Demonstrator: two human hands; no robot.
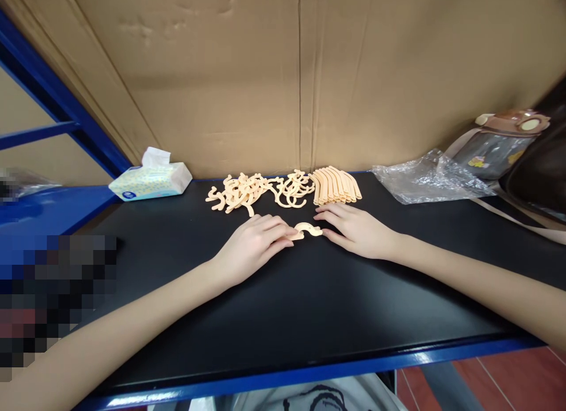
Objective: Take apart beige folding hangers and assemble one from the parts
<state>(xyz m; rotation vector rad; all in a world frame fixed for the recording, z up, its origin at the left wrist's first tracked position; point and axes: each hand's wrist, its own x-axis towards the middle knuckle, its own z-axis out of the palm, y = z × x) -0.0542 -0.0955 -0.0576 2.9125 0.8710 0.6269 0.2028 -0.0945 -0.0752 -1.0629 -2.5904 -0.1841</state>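
Note:
A cream-coloured S-shaped piece [309,228] lies low over the black tabletop between my hands. My left hand [259,243] is closed, its fingertips and thumb pinching the piece's left end. To the right, my right hand [360,229] has its fingers apart, with the thumb close to or touching the piece's other end; I cannot tell which. Its upper fingertips reach just below a neat row of cream bent strips [336,186]. Behind my hands lie a heap of cream wavy pieces [243,190] and a smaller pile of curved, hook-like pieces [294,188].
A tissue pack [152,180] stands at the back left by a blue metal frame [79,122]. Crumpled clear plastic [420,178] and a brown-lidded bottle [499,142] with a strap sit at the right. Cardboard [221,81] walls the back; a blue edge [283,372] borders the table's front.

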